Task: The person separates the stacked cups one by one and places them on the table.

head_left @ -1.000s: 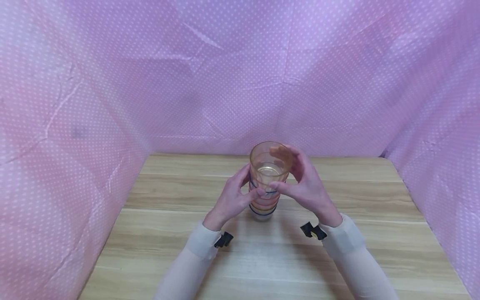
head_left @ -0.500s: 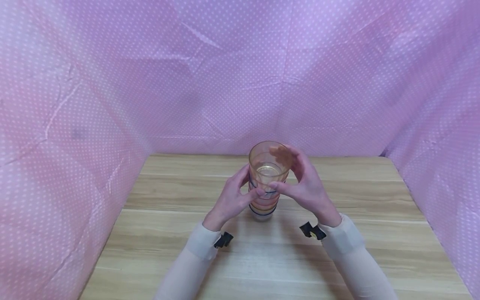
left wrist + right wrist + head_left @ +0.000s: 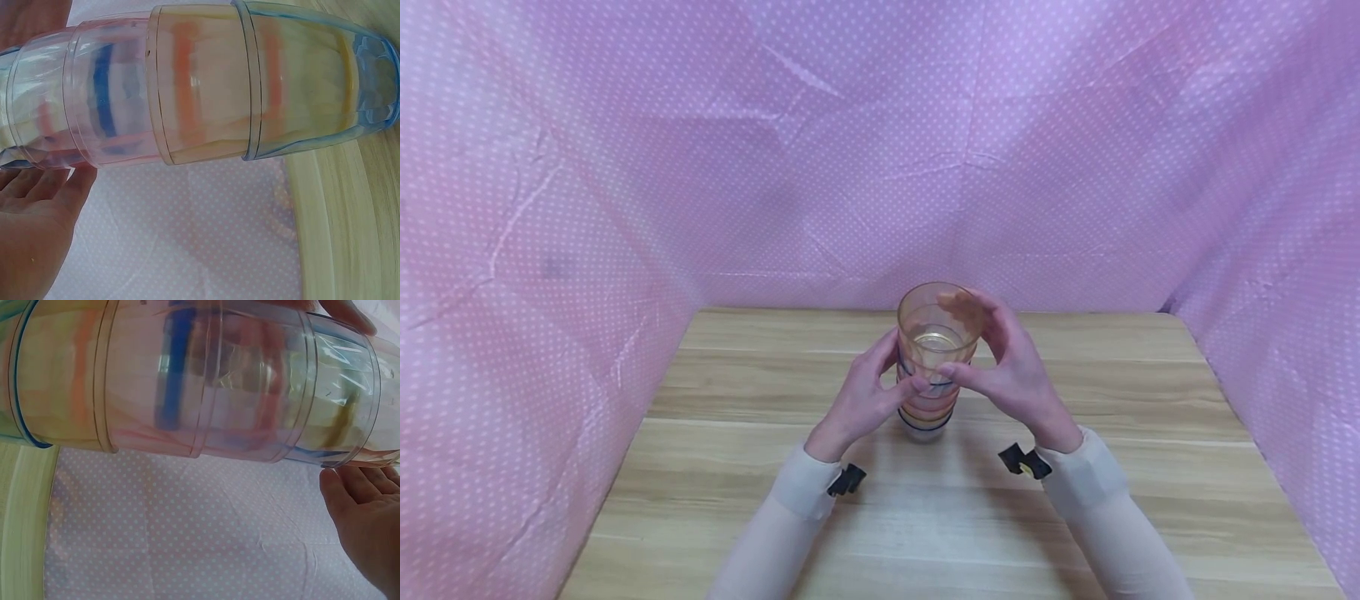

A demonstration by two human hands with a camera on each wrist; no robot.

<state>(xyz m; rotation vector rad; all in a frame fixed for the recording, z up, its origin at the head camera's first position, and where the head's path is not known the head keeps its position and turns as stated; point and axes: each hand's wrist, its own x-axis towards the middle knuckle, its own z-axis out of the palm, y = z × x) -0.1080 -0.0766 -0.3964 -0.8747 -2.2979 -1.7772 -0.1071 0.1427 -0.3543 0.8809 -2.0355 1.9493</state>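
A tall stack of nested clear plastic cups [image 3: 928, 404], tinted amber, pink and blue, stands upright on the wooden table. At its top is an amber-tinted cup [image 3: 938, 321], its mouth facing up. My left hand [image 3: 865, 398] grips the stack from the left, below the top cup, thumb across the front. Higher up, my right hand [image 3: 1021, 375] holds the top cup from the right, its thumb in front and fingers behind. In the left wrist view the stacked cups [image 3: 206, 87] lie sideways across the picture. The right wrist view shows fingers of my right hand [image 3: 375, 519] at the upper cups.
The light wood-grain table [image 3: 737, 492] reaches under both forearms. A pink curtain with white dots [image 3: 850, 167] hangs close behind the table's far edge and along both sides. A black device [image 3: 1026, 461] sits on the right wrist, another [image 3: 847, 480] on the left.
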